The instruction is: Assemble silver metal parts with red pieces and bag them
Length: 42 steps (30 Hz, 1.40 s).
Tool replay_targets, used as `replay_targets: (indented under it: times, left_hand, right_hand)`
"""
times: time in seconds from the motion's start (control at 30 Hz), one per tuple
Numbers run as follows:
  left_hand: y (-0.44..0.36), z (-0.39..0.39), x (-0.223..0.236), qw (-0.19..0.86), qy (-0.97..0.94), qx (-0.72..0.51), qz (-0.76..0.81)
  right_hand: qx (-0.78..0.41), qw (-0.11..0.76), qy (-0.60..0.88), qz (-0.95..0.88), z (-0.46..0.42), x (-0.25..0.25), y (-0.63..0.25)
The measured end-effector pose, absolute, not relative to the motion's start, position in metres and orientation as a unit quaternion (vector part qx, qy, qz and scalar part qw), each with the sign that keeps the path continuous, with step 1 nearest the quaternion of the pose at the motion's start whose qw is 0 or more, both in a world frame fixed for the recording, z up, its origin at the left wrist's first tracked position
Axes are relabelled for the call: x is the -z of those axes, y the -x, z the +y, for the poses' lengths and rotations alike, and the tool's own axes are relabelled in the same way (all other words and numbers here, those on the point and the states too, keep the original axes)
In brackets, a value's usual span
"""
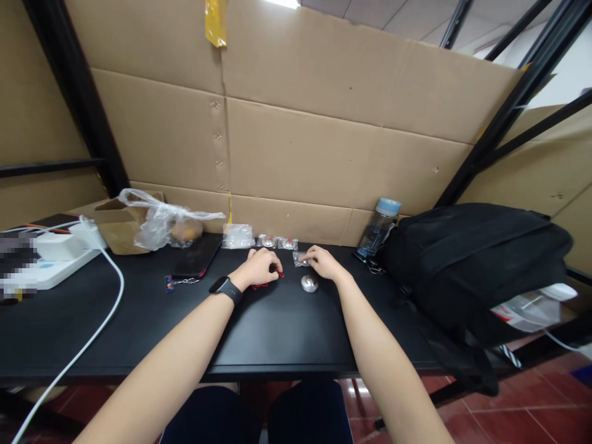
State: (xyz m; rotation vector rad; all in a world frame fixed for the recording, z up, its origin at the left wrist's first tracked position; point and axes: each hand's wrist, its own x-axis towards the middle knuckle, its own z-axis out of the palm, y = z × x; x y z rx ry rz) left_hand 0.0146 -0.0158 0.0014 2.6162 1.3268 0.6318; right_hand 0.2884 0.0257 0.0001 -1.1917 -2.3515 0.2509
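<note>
Noted clear packet [300,259] just below frame centre, touching fingers of right hand [326,263], to their left; silver disc [309,283] lower, nearer right than left hand [258,268]. Found left fingers curled over red cord [261,285]; couldn't tell either grip.

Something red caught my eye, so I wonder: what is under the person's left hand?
Red cord peeks out beneath the left hand, on the black table, with another bit to its right. Whatever the palm covers cannot be seen.

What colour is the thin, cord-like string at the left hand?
Thin string: red, seen in the head view.
</note>
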Motion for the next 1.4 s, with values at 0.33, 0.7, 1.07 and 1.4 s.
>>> replay_targets:
  times: [0.33,0.7,1.07,1.4]
  left_hand:
    - [-0.018,-0.015,0.003,0.052,-0.863,-0.203,0.46]
    - [-0.019,-0.015,0.007,0.047,-0.858,-0.197,0.472]
    - [-0.018,-0.017,-0.001,0.074,-0.826,-0.292,0.477]
    - [-0.023,-0.021,-0.006,0.09,-0.792,-0.367,0.479]
  right_hand:
    - [-0.029,0.227,0.57,-0.789,0.033,0.017,-0.287]
    - [-0.25,0.083,0.437,-0.86,-0.006,-0.03,-0.288]
    - [-0.257,0.051,0.458,-0.85,-0.014,-0.037,-0.291]
    - [-0.256,0.341,0.399,-0.812,-0.008,-0.022,-0.273]
